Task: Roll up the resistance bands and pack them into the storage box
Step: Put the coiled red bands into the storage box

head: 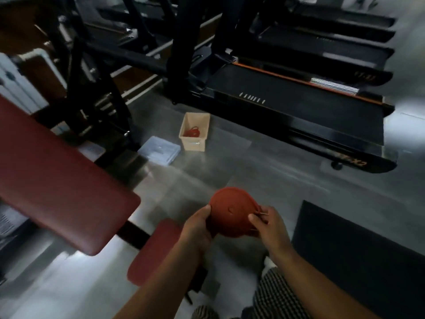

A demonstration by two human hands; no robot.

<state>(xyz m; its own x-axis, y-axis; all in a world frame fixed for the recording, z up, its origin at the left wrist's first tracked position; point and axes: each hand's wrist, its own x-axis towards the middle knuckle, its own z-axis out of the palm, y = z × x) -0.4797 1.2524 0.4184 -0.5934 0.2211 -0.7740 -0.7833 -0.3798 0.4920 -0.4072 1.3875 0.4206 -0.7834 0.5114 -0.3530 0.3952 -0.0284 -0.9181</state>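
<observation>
A red resistance band point(231, 211), wound into a flat round coil, is held low in the middle of the view between both hands. My left hand point(199, 224) grips its left edge. My right hand point(269, 224) pinches its right edge, where a thin pale rubber band shows at the fingertips. On the floor further ahead stands the beige storage box point(200, 143), open, with a rolled red band point(192, 132) inside. A pale blue lid point(159, 151) lies flat on the floor left of the box.
A red padded bench point(57, 180) fills the left side, its seat pad point(156, 247) just left of my arms. A black treadmill point(299, 111) runs behind the box, with more machines beyond. A black floor mat point(358, 256) lies at right. Grey floor lies between me and the box.
</observation>
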